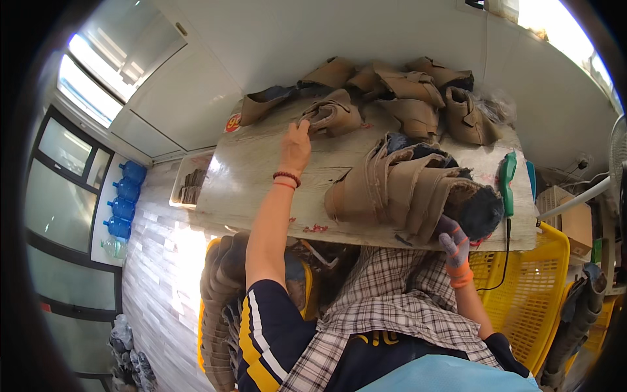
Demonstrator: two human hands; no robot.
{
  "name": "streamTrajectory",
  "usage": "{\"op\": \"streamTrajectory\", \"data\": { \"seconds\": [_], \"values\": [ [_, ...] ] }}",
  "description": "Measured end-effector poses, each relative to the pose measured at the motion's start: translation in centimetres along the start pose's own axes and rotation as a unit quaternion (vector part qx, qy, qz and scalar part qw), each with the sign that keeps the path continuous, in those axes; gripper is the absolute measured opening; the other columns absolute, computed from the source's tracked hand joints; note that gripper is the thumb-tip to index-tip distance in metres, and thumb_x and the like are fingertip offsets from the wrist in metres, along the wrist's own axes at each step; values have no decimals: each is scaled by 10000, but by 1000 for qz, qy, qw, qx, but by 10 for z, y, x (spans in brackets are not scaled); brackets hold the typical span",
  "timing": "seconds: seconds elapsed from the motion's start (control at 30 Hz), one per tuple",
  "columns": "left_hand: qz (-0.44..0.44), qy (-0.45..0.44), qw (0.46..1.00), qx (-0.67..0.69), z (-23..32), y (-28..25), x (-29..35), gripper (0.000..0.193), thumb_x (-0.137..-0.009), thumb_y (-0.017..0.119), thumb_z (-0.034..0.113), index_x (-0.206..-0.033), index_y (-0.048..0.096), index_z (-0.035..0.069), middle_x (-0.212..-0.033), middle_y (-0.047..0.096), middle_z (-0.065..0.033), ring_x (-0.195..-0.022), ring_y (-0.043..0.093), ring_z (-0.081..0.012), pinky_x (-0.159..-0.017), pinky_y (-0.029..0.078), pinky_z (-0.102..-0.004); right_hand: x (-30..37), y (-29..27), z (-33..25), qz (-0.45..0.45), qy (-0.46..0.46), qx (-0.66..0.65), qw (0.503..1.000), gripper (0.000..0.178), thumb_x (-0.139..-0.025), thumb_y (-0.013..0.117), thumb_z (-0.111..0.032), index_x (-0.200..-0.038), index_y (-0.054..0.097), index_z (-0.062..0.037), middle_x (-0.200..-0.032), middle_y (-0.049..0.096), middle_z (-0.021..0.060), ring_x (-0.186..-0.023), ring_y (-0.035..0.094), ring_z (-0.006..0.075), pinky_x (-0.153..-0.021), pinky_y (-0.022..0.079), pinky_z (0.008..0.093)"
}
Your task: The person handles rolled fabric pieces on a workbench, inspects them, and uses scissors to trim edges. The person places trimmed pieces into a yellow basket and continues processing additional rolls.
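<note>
Stretched toward the far side of the table, my bare left hand (298,144) pinches the near left edge of a curled brown boot upper (336,116). A large stack of brown boot uppers (385,186) with dark fuzzy lining lies nested on its side nearer to me. At the stack's near right end, my right hand (455,251), in a grey and orange glove, rests against the edge with its fingers apart. Some of its fingertips are hard to make out against the stack. More loose uppers (411,117) lie along the back of the table.
The worn wooden table (261,176) has a green handheld tool (507,179) with a black cord at its right. Yellow crates (522,281) stand below right. More stacked uppers (219,294) fill a crate below left. Blue water bottles (123,208) line the left wall.
</note>
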State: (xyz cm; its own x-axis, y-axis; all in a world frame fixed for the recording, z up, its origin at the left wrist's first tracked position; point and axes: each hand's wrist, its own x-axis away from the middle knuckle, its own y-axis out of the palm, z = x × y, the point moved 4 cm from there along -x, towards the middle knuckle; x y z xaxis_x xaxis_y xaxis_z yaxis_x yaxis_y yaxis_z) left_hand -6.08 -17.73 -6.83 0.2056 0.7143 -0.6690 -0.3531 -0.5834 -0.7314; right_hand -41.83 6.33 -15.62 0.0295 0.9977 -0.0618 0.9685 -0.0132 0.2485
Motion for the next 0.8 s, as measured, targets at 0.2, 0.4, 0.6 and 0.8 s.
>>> {"op": "streamTrajectory", "data": {
  "seconds": [0.2, 0.4, 0.6, 0.8],
  "values": [
    [135, 65, 989, -14, 96, -157, 36, 180, -768, 647, 11, -922, 566, 56, -744, 489, -131, -652, 547, -340, -548, 432, -420, 19, 13, -30, 73, -95, 23, 992, 465, -875, 631, -172, -1281, 507, 18, -1229, 564, 92, -1116, 515, 170, -957, 394, 297],
    [132, 90, 971, 176, 202, -210, 66, 234, -730, 691, 0, -935, 584, 36, -735, 497, -124, -598, 532, -293, -511, 420, -364, 10, 46, -110, 4, -257, -30, 966, 569, -830, 696, -160, -1310, 460, 34, -1297, 518, 127, -1205, 483, 209, -1029, 366, 345],
    [-79, 99, 852, 507, 274, -175, 90, 238, -771, 689, 11, -978, 571, 8, -750, 568, -127, -616, 578, -273, -579, 462, -300, 51, 30, -155, -9, -312, -80, 947, 685, -726, 806, -178, -1285, 467, 25, -1241, 559, 100, -1136, 537, 199, -947, 446, 310],
    [-180, 23, 856, 483, 253, -93, 54, 191, -892, 606, 194, -987, 578, 31, -849, 665, -117, -784, 647, -278, -695, 501, -343, 60, -20, -120, 162, -123, 68, 977, 334, -760, 746, -72, -1062, 632, 10, -992, 669, 65, -900, 620, 146, -775, 499, 267]
  ]
}}
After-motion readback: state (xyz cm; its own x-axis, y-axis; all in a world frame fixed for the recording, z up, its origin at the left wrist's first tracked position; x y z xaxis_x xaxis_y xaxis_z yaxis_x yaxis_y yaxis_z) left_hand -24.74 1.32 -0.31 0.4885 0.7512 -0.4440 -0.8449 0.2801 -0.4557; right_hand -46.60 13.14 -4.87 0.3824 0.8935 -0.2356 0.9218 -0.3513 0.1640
